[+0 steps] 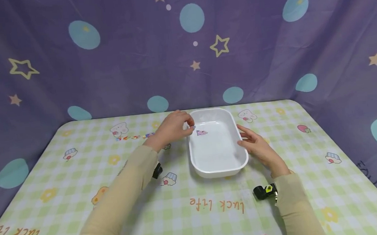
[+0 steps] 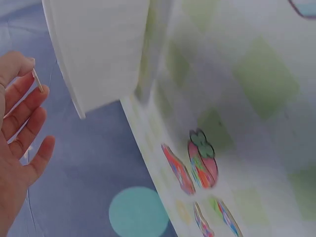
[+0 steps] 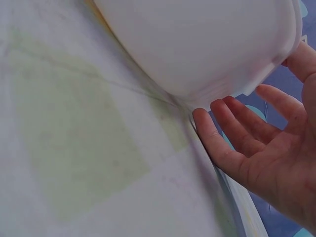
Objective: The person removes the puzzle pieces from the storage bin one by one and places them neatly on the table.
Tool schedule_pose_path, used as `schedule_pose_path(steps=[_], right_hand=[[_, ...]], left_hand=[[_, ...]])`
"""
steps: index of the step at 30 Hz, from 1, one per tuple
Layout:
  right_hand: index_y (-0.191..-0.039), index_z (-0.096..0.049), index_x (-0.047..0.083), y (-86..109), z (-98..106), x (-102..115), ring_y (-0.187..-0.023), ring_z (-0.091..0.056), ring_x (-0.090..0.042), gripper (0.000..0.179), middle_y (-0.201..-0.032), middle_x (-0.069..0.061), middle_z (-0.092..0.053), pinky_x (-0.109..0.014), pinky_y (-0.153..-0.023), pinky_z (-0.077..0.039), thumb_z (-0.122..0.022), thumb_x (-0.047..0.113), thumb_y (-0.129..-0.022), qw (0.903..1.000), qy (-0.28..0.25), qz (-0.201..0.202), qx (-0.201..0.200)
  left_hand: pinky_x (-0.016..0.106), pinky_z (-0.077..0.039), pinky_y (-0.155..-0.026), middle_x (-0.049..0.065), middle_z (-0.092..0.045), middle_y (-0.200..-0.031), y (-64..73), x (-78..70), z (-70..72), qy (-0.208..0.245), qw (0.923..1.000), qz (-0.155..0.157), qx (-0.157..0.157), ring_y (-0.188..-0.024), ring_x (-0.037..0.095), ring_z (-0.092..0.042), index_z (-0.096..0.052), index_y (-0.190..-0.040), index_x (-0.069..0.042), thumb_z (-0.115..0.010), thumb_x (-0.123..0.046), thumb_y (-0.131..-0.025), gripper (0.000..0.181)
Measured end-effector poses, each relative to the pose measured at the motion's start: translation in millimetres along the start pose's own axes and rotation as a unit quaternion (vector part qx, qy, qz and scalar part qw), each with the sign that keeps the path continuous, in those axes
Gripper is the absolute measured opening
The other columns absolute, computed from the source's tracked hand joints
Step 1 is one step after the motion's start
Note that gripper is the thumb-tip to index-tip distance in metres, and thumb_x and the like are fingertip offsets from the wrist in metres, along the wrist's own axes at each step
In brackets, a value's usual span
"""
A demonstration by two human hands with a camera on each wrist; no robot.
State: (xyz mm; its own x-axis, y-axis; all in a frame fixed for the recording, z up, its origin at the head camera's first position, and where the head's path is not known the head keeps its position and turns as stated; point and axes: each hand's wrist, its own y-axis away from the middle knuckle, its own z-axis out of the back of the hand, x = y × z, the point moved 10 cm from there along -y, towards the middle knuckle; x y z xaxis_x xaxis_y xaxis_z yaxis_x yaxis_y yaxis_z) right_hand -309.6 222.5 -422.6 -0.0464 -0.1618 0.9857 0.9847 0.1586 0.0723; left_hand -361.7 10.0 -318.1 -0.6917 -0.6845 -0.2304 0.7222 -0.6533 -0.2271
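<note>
A white rectangular tub stands on the table, with a small pink and purple flat piece inside near its left wall. Over the tub's left rim, my left hand pinches a small thin flat piece between thumb and index finger; it shows edge-on in the left wrist view, its face hidden. My right hand grips the tub's right side, thumb at the rim and fingertips against the outer wall.
Several small colourful flat pieces lie in a row on the table left of the tub, partly behind the left hand. A checked cloth with printed pictures covers the table. A purple curtain hangs behind its far edge.
</note>
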Motion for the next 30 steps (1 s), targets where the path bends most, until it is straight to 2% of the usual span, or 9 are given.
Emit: schedule_pose_path(steps=[6,12,20,30], right_hand=[[-0.144,-0.027,0.022,1.1,-3,0,-0.117,-0.045,-0.031,0.065,-0.137,-0.018,-0.037,-0.028,-0.079,-0.050,-0.058,0.015,-0.087,1.0000,-0.001,-0.001,0.002],[-0.144,-0.026,0.022,1.1,-3,-1,-0.111,-0.048,-0.023,0.065,-0.136,-0.018,-0.037,-0.026,-0.076,-0.050,-0.058,0.016,-0.087,1.0000,0.002,-0.001,0.003],[-0.143,-0.028,0.024,-0.1,-1,1,-0.115,-0.046,-0.028,0.064,-0.136,-0.017,-0.038,-0.029,-0.078,-0.051,-0.058,0.017,-0.087,1.0000,-0.001,-0.001,0.000],[-0.144,-0.027,0.022,0.3,-2,0,-0.105,-0.052,-0.016,0.065,-0.136,-0.020,-0.037,-0.027,-0.076,-0.051,-0.059,0.017,-0.088,0.9999,-0.008,0.005,0.006]], left_hand=[[0.035,-0.041,-0.082,-0.001,-0.063,-0.093,17.0,17.4,6.7,-0.001,0.9998,0.022,-0.002,-0.089,0.018,-0.052,-0.065,-0.092,-0.015,-0.062,-0.026,-0.083,0.015],[0.036,-0.041,-0.083,0.000,-0.062,-0.093,31.9,33.7,13.1,-0.009,0.9993,0.037,0.000,-0.092,0.019,-0.054,-0.065,-0.091,-0.015,-0.062,-0.025,-0.083,0.014],[0.040,-0.040,-0.084,-0.001,-0.062,-0.093,48.0,52.4,21.1,-0.021,0.9980,0.060,0.006,-0.094,0.021,-0.053,-0.065,-0.091,-0.016,-0.063,-0.029,-0.084,0.016],[0.038,-0.043,-0.080,0.003,-0.063,-0.091,73.2,81.3,23.4,-0.025,0.9955,0.091,0.002,-0.088,0.022,-0.055,-0.066,-0.092,-0.010,-0.065,-0.024,-0.082,0.017]])
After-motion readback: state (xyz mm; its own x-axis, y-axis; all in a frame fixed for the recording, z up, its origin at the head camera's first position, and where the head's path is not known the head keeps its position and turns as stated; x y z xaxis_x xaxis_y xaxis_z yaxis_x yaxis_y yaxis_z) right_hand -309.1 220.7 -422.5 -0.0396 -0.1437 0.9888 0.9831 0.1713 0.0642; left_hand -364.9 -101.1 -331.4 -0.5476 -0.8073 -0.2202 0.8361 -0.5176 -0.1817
